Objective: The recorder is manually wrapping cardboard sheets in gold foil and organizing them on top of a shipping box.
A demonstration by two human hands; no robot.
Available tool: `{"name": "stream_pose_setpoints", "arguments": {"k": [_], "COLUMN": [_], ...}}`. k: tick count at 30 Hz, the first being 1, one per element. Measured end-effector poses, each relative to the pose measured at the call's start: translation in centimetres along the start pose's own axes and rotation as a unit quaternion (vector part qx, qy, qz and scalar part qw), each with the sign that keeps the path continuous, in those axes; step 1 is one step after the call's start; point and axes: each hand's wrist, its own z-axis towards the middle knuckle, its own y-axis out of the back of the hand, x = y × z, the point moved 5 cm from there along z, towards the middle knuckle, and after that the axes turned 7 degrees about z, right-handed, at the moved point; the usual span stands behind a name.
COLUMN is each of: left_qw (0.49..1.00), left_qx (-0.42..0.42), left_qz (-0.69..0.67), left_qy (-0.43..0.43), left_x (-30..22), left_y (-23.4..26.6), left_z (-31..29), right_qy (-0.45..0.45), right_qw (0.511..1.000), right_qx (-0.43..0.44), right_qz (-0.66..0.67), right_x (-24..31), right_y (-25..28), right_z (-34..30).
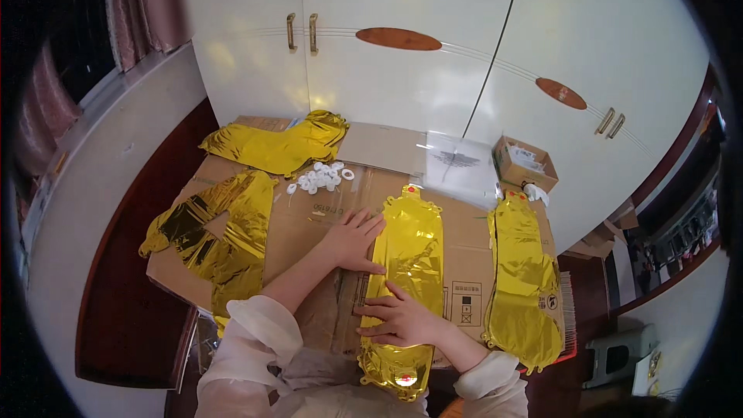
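Observation:
A flat gold foil balloon [410, 255] lies lengthwise on the cardboard in front of me. Its near end hangs toward my lap, and a small red spot shows at each end. My left hand [356, 241] rests with fingers stretched along the balloon's left edge, partly on the cardboard. Lower down, my right hand [398, 319] lies across the foil, its fingers apart and pointing left. Neither hand grips anything that I can see. To the right is another flat gold foil balloon [522, 279]; more gold foil balloons [224, 236] lie on the left and a folded one [279, 143] at the back left.
Cardboard [309, 224] covers the work surface. Several white plastic rings [321, 176] are piled behind my left hand. A clear plastic sheet [460, 166] and a small open carton [526, 162] sit at the back, before white cabinets [402, 0]. A grey stool [619, 356] stands lower right.

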Motion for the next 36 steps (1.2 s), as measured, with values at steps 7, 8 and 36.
{"name": "stream_pose_setpoints", "arguments": {"k": [7, 8, 36], "left_qw": [0.999, 0.999, 0.993], "left_qx": [0.034, 0.037, -0.012], "left_qz": [0.015, 0.012, 0.006], "left_qy": [0.014, 0.017, -0.116], "left_x": [1.1, 1.2, -3.3], "left_y": [0.2, 0.1, 0.7], "left_z": [1.6, 1.7, -4.3], "right_qy": [0.008, 0.013, -0.112], "right_qw": [1.000, 1.000, 0.976], "right_qx": [-0.006, -0.007, -0.185], "right_qz": [0.016, 0.021, -0.013], "right_x": [-0.1, -0.1, -3.8], "right_y": [-0.1, -0.1, 3.4], "right_z": [-0.2, -0.2, -2.2]}}
